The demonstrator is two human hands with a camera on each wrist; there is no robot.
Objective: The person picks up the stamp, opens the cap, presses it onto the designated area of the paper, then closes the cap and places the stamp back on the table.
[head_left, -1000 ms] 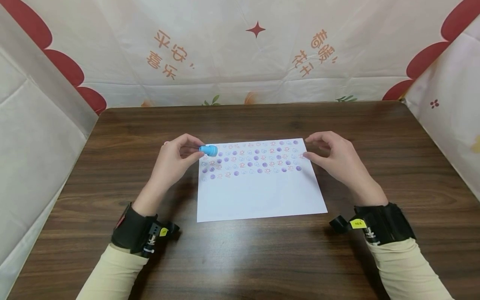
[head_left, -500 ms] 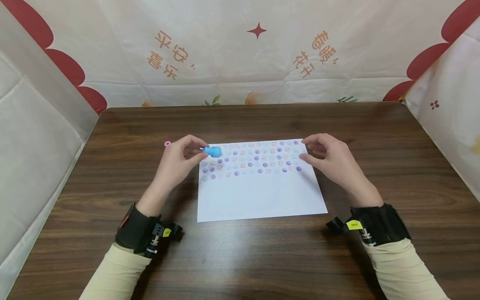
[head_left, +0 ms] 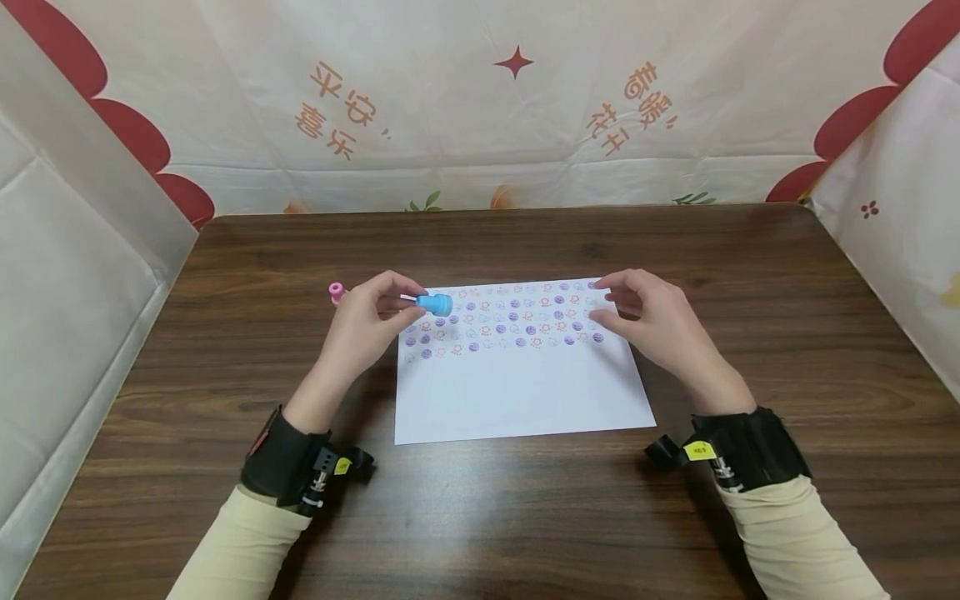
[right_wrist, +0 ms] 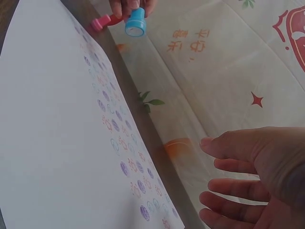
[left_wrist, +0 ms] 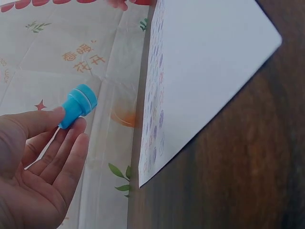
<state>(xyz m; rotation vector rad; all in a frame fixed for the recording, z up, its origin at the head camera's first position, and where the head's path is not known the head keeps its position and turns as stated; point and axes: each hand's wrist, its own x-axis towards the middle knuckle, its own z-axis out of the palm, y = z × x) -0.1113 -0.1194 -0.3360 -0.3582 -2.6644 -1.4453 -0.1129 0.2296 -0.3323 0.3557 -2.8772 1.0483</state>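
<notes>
- Pale printed cloth [head_left: 450, 108] hangs behind the brown table [head_left: 480, 517].
- White paper [head_left: 517, 392] lies there, small coloured prints [head_left: 513, 317] across its far half.
- Left hand [head_left: 367, 323] pinches a blue stamp [head_left: 435, 305] above the paper's far left part.
- Pink piece [head_left: 337, 292], just left of that hand.
- Right hand [head_left: 658, 321], thumb and fingers spread apart, over the far right corner.

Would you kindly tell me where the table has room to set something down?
The table is bare along the near edge of the white paper, right of the right hand, and between the paper and the curtain. The paper's far left corner is crowded: left hand, blue stamp, pink stamp.
</notes>
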